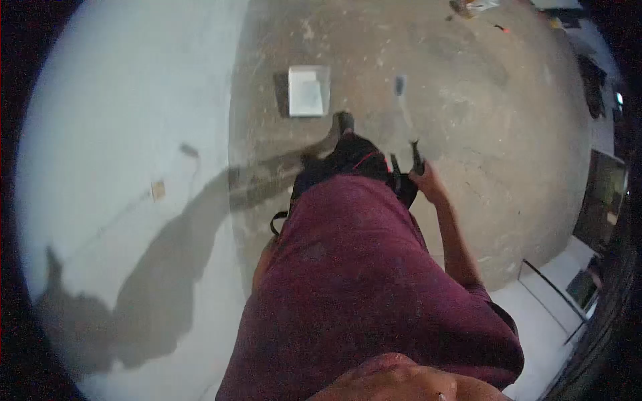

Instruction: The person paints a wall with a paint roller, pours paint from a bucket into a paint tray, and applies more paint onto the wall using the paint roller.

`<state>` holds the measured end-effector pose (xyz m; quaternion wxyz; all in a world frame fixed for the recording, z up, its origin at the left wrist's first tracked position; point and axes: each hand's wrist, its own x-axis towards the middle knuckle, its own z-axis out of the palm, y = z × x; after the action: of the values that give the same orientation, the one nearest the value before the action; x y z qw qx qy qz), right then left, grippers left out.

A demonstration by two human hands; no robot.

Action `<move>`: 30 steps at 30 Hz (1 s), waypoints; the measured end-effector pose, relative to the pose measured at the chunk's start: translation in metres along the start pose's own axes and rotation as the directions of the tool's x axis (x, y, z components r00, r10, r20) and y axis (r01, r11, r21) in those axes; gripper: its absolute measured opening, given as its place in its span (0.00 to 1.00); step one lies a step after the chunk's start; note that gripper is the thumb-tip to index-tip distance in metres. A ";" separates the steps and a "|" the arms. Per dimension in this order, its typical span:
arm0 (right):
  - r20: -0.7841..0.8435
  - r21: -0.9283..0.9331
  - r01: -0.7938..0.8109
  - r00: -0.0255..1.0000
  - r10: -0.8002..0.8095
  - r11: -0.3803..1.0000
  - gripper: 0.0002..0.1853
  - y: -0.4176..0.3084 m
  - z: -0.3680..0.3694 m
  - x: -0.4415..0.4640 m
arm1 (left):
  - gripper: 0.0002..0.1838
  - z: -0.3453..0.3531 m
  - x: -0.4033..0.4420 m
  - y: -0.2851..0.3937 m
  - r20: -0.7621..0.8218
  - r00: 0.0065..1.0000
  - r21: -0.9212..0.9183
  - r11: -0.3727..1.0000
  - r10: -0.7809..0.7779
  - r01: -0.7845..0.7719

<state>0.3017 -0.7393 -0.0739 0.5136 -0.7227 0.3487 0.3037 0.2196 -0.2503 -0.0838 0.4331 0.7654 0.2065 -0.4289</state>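
Observation:
My right hand [422, 175] is beside my right hip, its fingers wrapped round a dark hand tool [417, 157] that looks like pliers and points forward. Other dark objects hang at the waist just left of it. My left forearm [264, 260] hangs close along my left side, and the hand itself is hidden. Near the left hip a black loop [277, 220] sticks out. On the floor ahead lies a white rectangular tray [309, 91] with something pale inside.
A white wall [120, 80] with a small outlet plate [158, 191] runs along the left and carries my shadow. A dark patch [400, 85] marks the floor ahead. Small items [471, 7] lie far ahead on the right; a metal frame [552, 291] stands at the lower right.

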 end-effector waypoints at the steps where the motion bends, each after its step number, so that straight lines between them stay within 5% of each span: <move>1: -0.068 -0.017 0.091 0.993 -0.092 0.996 0.18 0.011 0.005 0.015 | 0.16 -0.001 -0.009 0.006 -0.001 1.000 -0.025 0.999 -0.020 0.019; 5: -0.180 -0.240 0.173 0.959 -0.219 0.955 0.15 0.017 0.021 0.061 | 0.15 -0.004 -0.030 0.018 -0.018 0.996 -0.123 0.988 -0.092 0.089; 10: -0.007 -0.146 0.188 0.982 -0.191 0.971 0.15 0.034 0.016 0.072 | 0.14 0.022 -0.064 0.027 -0.074 0.989 -0.218 0.970 -0.126 0.107; 13: 0.054 -0.168 0.227 0.974 -0.221 0.959 0.12 0.018 0.015 0.060 | 0.09 0.027 -0.073 0.049 -0.104 0.977 -0.432 0.893 -0.186 0.124; 17: 0.146 -0.003 0.178 0.973 -0.176 0.984 0.16 0.019 0.016 0.059 | 0.09 0.056 -0.053 -0.020 -0.174 0.979 -0.407 0.913 -0.105 0.026; 20: 0.256 0.053 0.144 0.955 -0.153 0.988 0.21 0.004 0.014 0.054 | 0.12 0.077 -0.061 0.026 -0.407 0.901 -0.480 0.874 -0.149 -0.072; 23: 0.293 -0.131 0.188 0.945 -0.143 0.973 0.22 0.014 0.019 0.065 | 0.14 0.081 -0.060 0.042 -0.557 0.803 -0.526 0.838 -0.210 -0.146; 25: 0.238 -0.070 0.178 0.959 -0.157 0.982 0.16 0.020 0.011 0.068 | 0.19 0.086 -0.057 0.050 -0.572 0.778 -0.439 0.898 -0.259 -0.024; 27: 0.273 -0.108 0.164 0.953 -0.129 0.980 0.16 0.025 -0.003 0.075 | 0.22 0.104 -0.032 0.003 -0.584 0.770 -0.478 0.875 -0.256 -0.071; 29: 0.297 -0.127 0.149 0.949 -0.106 0.981 0.16 0.027 -0.007 0.081 | 0.24 0.111 -0.016 -0.013 -0.570 0.787 -0.292 0.953 -0.238 0.078; 30: 0.286 -0.114 0.129 0.954 -0.092 0.985 0.14 0.025 -0.014 0.084 | 0.25 0.109 -0.009 -0.008 -0.491 0.816 -0.375 0.919 -0.305 0.118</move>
<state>0.3301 -0.7745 -0.1499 0.5254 -0.7230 0.2110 0.3958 0.1569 -0.3366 -0.1082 0.4270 0.7437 0.4732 -0.2015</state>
